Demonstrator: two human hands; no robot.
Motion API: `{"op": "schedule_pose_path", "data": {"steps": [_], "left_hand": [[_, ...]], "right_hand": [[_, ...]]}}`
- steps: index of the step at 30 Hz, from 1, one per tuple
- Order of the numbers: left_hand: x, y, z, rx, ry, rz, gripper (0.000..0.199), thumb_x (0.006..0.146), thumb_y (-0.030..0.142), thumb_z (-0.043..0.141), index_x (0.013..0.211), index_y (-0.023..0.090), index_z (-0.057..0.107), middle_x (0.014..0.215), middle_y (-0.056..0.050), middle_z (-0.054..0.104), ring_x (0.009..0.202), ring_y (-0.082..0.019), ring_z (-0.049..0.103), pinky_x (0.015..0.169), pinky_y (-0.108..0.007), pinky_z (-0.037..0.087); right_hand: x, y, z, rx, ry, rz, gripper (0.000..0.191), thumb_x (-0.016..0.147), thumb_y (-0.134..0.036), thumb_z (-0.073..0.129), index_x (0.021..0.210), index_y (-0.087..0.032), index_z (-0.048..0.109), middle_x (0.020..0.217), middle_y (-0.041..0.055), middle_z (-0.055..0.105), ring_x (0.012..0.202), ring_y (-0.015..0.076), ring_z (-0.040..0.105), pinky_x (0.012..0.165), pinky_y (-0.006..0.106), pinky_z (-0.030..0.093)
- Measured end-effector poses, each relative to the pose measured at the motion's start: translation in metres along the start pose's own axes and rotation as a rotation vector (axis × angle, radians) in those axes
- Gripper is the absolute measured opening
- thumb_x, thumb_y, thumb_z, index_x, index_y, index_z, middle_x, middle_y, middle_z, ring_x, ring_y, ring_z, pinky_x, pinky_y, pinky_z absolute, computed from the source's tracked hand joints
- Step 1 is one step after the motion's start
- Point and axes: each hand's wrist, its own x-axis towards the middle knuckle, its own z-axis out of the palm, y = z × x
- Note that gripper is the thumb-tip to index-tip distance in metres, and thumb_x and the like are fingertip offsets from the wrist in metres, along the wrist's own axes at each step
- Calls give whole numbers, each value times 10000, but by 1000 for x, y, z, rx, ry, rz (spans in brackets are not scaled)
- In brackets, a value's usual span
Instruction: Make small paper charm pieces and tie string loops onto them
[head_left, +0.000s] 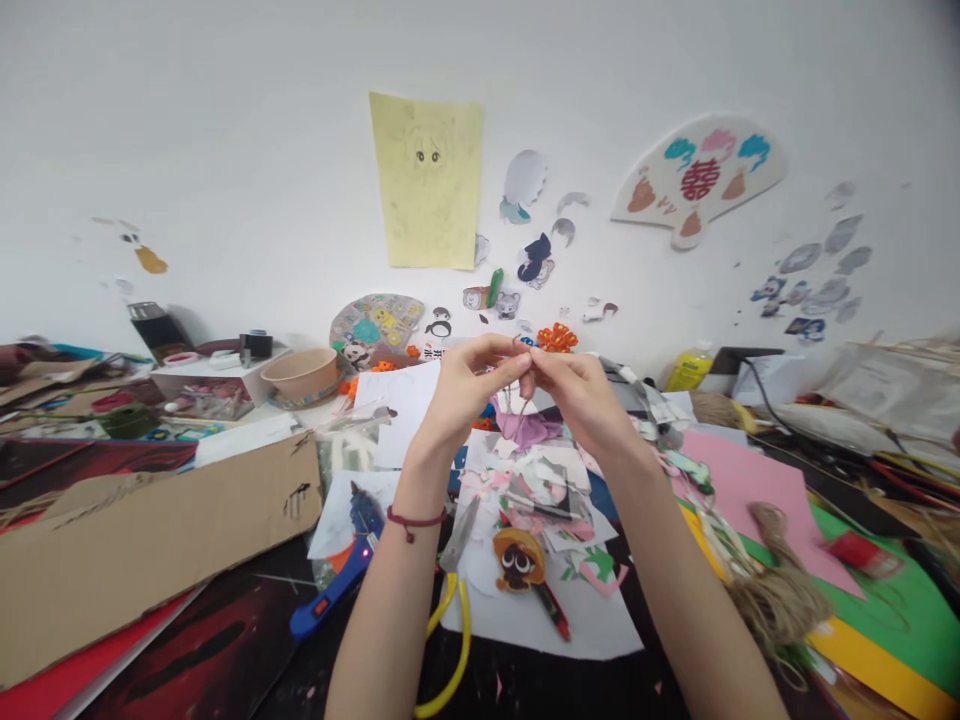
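In the middle of the head view my left hand (472, 378) and my right hand (581, 390) meet at the fingertips, raised above the desk. Both are closed in a pinch. A thin strand seems to hang just below the fingers, but what they hold is too small and too covered to name. Beneath them lie a purple piece (525, 428) and a heap of paper scraps (551, 490) on white sheets. Nearer to me are a round orange cutout with big eyes (519, 560), a dark crayon-like stick with a red tip (553, 612) and scissors with yellow handles (466, 640).
Left of my forearms lie a blue glue gun (341, 590) with a lit red light and a long cardboard piece (172, 540). A tan bowl (300, 375) stands behind. At right are twine (780, 605), pink paper (742, 490) and green paper (900, 620). A decorated wall rises behind.
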Motion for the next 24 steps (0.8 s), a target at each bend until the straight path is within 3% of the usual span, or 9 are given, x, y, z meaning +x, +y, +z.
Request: {"op": "schedule_pose_path", "data": {"steps": [3, 8, 14, 20, 24], "left_hand": [[-1, -1, 1, -91, -36, -19, 126, 833, 301, 710, 878, 183, 711, 600, -5, 651, 621, -133, 617, 699, -300, 498], [1, -1, 3, -117, 67, -13, 124, 748, 267, 789, 796, 173, 724, 712, -32, 696, 668, -139, 640, 683, -299, 515], [2, 2, 8, -135, 32, -13, 157, 788, 326, 755, 848, 181, 747, 587, -8, 660, 543, -138, 618, 638, -323, 523], [2, 6, 6, 26, 205, 101, 83, 760, 257, 777, 760, 179, 747, 840, -36, 731, 779, -130, 655, 721, -249, 507], [0, 8, 4, 190, 207, 132, 128, 788, 300, 751, 816, 175, 741, 831, -37, 728, 732, -123, 641, 665, -237, 500]], "right_hand": [[-1, -1, 3, -18, 2, -42, 464, 904, -458, 584, 528, -186, 604, 582, 13, 575, 658, 144, 537, 740, 303, 429], [-3, -3, 6, -34, 27, -90, 474, 922, -435, 563, 522, -181, 577, 552, 0, 544, 589, 127, 498, 671, 294, 402], [-4, -8, 8, 92, 14, -14, 447, 904, -436, 584, 538, -179, 580, 552, -1, 538, 516, 112, 489, 569, 281, 394], [-4, -8, 2, 84, 18, 0, 402, 919, -411, 571, 600, -170, 608, 581, -4, 543, 487, 95, 485, 495, 258, 361], [-5, -8, 2, -27, 56, -48, 429, 930, -420, 561, 582, -169, 564, 551, -21, 504, 460, 76, 442, 466, 242, 321]]}}
